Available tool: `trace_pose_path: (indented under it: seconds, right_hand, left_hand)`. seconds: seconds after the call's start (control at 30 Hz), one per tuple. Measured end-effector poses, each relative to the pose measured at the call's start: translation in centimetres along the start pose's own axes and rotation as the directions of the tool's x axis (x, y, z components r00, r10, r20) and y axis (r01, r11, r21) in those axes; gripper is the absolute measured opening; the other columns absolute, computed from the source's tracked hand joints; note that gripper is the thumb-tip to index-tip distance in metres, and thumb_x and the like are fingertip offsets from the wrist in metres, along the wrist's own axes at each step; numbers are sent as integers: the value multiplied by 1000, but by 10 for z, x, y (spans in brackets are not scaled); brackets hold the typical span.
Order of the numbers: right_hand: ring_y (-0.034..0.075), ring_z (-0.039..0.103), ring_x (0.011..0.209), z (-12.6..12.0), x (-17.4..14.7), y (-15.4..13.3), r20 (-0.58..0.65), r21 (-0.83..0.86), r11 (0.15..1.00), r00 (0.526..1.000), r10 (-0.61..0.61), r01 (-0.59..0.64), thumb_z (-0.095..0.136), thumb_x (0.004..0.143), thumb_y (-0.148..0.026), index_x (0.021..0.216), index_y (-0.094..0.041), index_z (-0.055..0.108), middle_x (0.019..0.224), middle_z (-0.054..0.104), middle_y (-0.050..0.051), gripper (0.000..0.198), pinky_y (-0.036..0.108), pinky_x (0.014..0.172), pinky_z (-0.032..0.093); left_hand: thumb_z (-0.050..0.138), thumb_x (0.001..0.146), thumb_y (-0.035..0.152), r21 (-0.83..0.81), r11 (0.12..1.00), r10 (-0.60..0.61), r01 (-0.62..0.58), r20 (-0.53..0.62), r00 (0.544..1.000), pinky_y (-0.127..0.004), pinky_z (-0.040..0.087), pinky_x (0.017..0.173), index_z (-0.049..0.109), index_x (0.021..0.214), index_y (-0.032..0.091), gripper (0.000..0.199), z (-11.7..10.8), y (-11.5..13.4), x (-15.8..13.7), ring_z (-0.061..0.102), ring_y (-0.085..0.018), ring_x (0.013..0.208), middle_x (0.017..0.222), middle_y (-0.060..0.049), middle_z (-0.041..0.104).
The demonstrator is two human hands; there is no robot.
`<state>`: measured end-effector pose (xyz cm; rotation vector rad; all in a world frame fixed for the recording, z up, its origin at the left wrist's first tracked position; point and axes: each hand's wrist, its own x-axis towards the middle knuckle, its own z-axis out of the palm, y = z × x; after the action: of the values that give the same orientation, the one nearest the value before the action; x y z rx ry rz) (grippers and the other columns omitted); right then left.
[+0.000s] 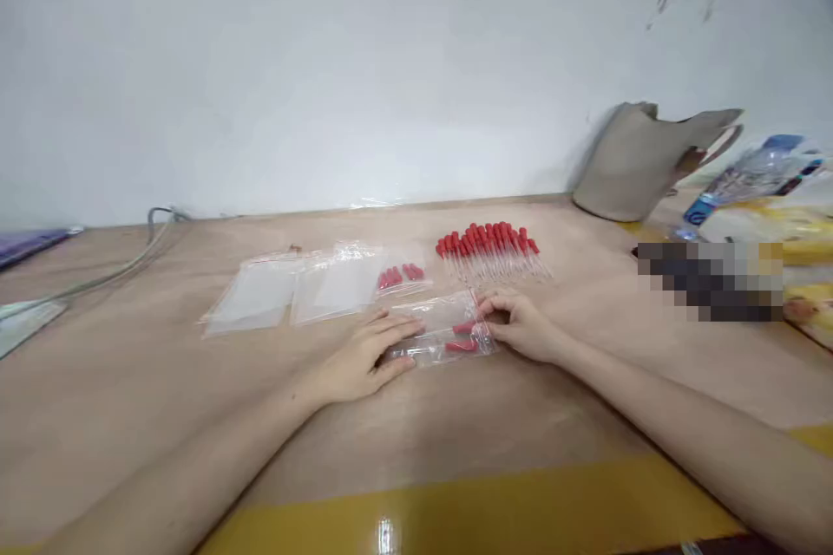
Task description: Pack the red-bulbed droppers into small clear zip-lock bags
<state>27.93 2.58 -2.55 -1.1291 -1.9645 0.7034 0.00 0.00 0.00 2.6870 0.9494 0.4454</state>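
A clear zip bag (433, 349) lies flat in front of me with two red-capped pieces (462, 346) visible inside. My left hand (364, 355) rests on the bag's left part, its fingers spread and holding nothing. At the right end, my right hand (517, 328) pinches the bag's edge between thumb and fingers. Just behind sits another clear bag (416, 284) with several red-capped pieces in it. Beyond my right hand is a pile of slim clear sticks with red caps (491, 247), laid side by side. What exactly they are I cannot tell.
Flat clear bags (251, 295) lie to the left. A grey cable (123, 267) runs along the far left. Over at the right stand a cut-open grey jug (644, 160), a plastic bottle (748, 178) and yellow packets (781, 225). A white wall closes the table's back.
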Motion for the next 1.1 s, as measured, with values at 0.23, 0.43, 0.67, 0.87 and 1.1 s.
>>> trace_pose_path:
  seconds: [0.23, 0.43, 0.67, 0.87, 1.1]
  right_hand:
    - [20, 56, 94, 7, -8, 3, 10, -87, 993, 997, -83, 83, 60, 76, -32, 75, -24, 69, 99, 63, 5, 12, 37, 84, 41]
    - [20, 55, 87, -7, 13, -3, -173, -300, 954, 983, -70, 15, 54, 80, -37, 73, -22, 67, 87, 64, 5, 21, 37, 82, 38]
    - [24, 47, 101, -16, 83, 6, -282, -694, 716, 944, -169, -79, 48, 85, -31, 89, -22, 70, 103, 62, 9, 24, 42, 87, 28]
    - [30, 32, 123, -9, 131, 11, -188, -823, 551, 981, -40, -135, 37, 88, -32, 99, -22, 68, 132, 46, 11, 34, 56, 97, 17]
    - [32, 34, 122, -12, 152, 8, -260, -684, 656, 947, 187, -318, 50, 79, -40, 87, -23, 69, 128, 49, 10, 27, 62, 99, 12]
  left_hand:
    - [47, 92, 34, -2, 1000, 13, -13, 14, 1000, -48, 23, 110, 45, 132, 23, 42, 1, -3, 0, 41, -22, 127, 136, -6, 46]
    - [47, 92, 35, -31, 999, 17, -17, 8, 1000, -48, 24, 110, 46, 132, 24, 41, 1, -3, -1, 40, -22, 128, 136, -5, 47]
    - [46, 93, 34, -35, 999, -7, 8, 40, 999, -49, 23, 109, 45, 132, 25, 40, 2, -4, 0, 37, -22, 130, 138, -6, 42]
    - [45, 93, 35, -26, 1000, -2, 3, 53, 999, -49, 21, 110, 43, 133, 26, 41, 1, -3, -1, 35, -21, 131, 139, -5, 41]
    - [44, 94, 35, -14, 1000, -1, 2, 69, 998, -49, 20, 110, 41, 134, 27, 42, 0, -1, -2, 34, -21, 132, 140, -4, 40]
